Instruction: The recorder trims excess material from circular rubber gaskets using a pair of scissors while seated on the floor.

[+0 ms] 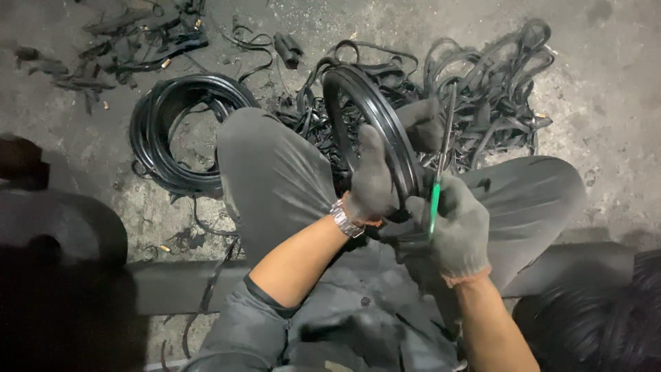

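Both grips on rubber ring

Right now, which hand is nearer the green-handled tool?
Right. The right hand grips the green-handled tool; the left hand is beside it, on the black rubber ring.

The rubber ring is standing upright between the person's knees, with the left hand gripping its near edge from the left and the right hand lying just beside it on the right. The thin tool is rising out of the right hand, leaning against the ring's right side. Beyond the ring, a tangle of rubber strips is lying on the floor — to its left, past the left knee, a coil of rings is lying flat. Farther off at the upper left, loose scraps are lying scattered — well apart from the hands.
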